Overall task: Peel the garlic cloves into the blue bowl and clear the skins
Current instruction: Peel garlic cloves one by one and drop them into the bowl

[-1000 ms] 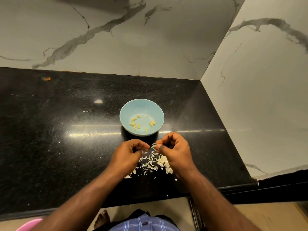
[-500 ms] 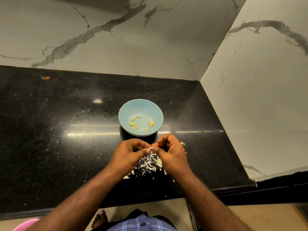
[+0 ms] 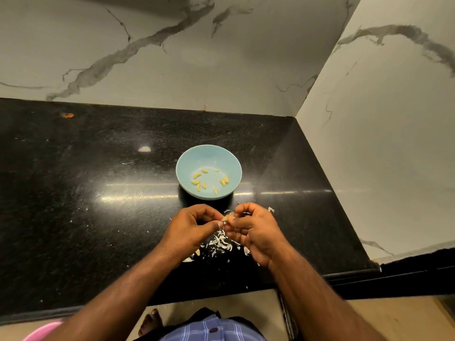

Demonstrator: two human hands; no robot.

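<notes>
A light blue bowl [image 3: 208, 157] stands on the black counter [image 3: 98, 217] and holds several peeled yellow garlic cloves [image 3: 200, 183]. Just in front of it my left hand [image 3: 189, 228] and my right hand [image 3: 256, 230] meet fingertip to fingertip, both pinching one small garlic clove [image 3: 224, 219] that is mostly hidden by the fingers. Beneath the hands a scatter of white garlic skins [image 3: 221, 243] lies on the counter.
Marble walls close the counter at the back and on the right [image 3: 369, 143]. An orange speck [image 3: 67, 115] lies far left near the back wall. The counter's front edge runs just below my forearms. A pink object [image 3: 41, 332] shows at the bottom left.
My hands have drawn closer together until their fingertips meet on the clove. The bowl and the pile of skins stay where they were.
</notes>
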